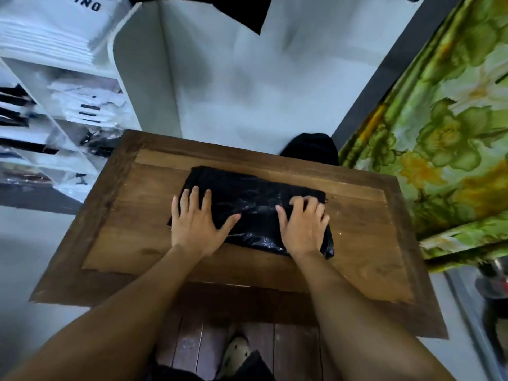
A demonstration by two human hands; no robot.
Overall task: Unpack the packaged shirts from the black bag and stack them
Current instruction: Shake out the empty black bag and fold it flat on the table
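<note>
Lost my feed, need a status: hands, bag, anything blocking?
Left hand flat on black bag. Right hand on its right end, fingers bent, grip unclear. Bag lies flat on wooden table. Nothing blocks it.

A brown wooden table [357, 243] — a green flowery cloth [439, 133] on its right, white shelves [63, 67] on its left.

Wooden table [371, 243], white shelves [55, 125], floral curtain [439, 119]

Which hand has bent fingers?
The right hand: its fingers bend at the right end of the bag. The left hand lies flat on it, fingers spread.
</note>
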